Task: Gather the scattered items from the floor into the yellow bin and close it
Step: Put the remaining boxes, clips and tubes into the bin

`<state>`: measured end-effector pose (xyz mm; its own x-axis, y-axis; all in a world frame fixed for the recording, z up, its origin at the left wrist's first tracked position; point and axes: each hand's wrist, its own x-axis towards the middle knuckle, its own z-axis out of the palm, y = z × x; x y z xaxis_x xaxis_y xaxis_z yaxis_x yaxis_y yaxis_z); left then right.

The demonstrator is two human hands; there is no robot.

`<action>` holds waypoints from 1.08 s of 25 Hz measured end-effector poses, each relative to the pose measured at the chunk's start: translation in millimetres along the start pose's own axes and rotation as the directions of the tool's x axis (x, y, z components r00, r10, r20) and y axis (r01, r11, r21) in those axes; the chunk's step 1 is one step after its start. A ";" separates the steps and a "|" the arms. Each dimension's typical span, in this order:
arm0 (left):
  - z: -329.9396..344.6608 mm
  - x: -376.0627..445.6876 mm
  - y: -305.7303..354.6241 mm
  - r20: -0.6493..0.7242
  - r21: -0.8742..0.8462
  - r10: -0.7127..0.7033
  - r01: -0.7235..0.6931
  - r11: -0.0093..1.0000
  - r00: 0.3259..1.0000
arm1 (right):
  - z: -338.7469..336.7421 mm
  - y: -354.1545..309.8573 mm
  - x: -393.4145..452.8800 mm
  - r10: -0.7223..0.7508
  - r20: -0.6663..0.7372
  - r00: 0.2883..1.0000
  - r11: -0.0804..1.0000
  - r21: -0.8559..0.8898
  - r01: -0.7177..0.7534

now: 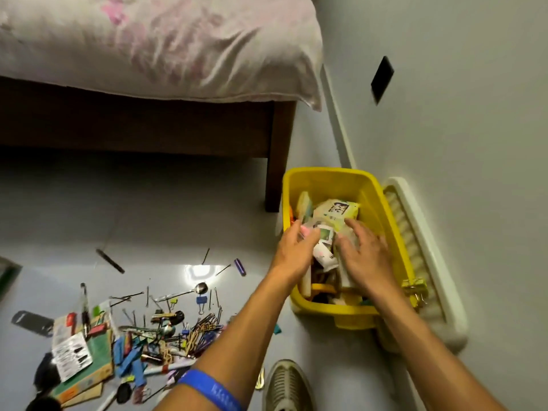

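- Pale grey floor (184, 203) carries everything here, meeting the wall (474, 143) along its right edge
- Wooden bed frame (133, 129) with a pink-patterned cover (163, 40) fills the far left part of the floor, its leg (277, 161) standing just beside the bin's far left corner
- The yellow bin (326, 179) sits on the floor near the right edge, close to the wall, open at the top and piled with packets and paper items (338, 210)
- A cream-white lid (430, 232) lies just beside the bin's right side, between bin and wall
- Scattered items (142, 330) lie heaped at the near left of the floor: pins, binder clips, a spoon (197, 289), blue pieces, a green booklet (98, 351), with a purple piece (240, 266) lying apart toward the bin
- The left hand (292, 250) reaches over the bin's left rim, fingers curled round a small wad of packets (321, 235) inside the bin; a blue wristband (207, 387) rings that forearm
- The right hand (364, 253) lies palm down on the bin's contents, fingers straight and spread, pressing rather than grasping
- A shoe (287, 387) stands at the near edge of the floor, between the two forearms
- A gold binder clip (413, 284) sits at the bin's near right rim
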<state>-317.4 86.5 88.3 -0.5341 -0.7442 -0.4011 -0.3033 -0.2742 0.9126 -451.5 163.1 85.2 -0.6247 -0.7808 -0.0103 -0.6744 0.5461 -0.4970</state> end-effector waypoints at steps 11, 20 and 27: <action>-29.4 -1.8 -66.2 0.309 0.833 0.141 -0.339 0.437 0.941 | 23.6 42.5 29.7 0.092 0.316 0.944 0.996 -0.027 -0.087; -33.2 -16.8 -67.6 0.398 0.581 0.136 -0.364 0.728 0.907 | 0.6 80.3 -2.0 0.126 0.313 0.941 0.968 0.169 -0.185; -85.2 -89.0 -150.1 -0.279 0.301 -0.025 0.112 0.947 0.960 | 87.8 -48.8 -68.8 -0.465 0.094 0.880 0.882 0.138 0.451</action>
<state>-157.1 142.0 -6.2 -0.2850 -0.8773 -0.3861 -0.5847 -0.1601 0.7953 -341.0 163.5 33.9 -0.1992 -0.9698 0.1409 -0.8222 0.0872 -0.5625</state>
